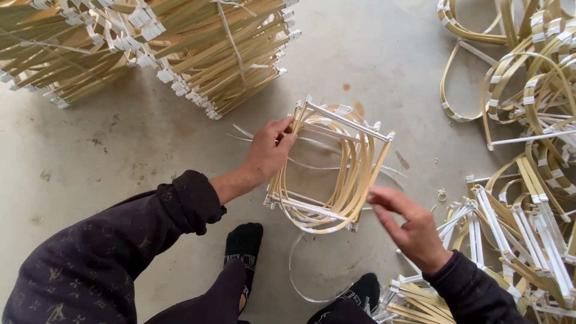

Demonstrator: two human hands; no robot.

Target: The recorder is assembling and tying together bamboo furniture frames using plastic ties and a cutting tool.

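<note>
Dark-socked feet [245, 240] rest nearest on the concrete floor [150, 144]. Bamboo frame [330, 165] held mid-scene above them, long axis running near-left to far-right. Left hand [268, 151] clamps its left edge, fingers curled shut. Right hand [408, 225] open, fingertips at the frame's near-right corner.

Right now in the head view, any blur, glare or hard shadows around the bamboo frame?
Head view: light is soft and even, no glare, only faint shadows on the grey concrete floor; the right hand shows slight motion blur; the left hand and pale bamboo strip frame are sharp.
</note>
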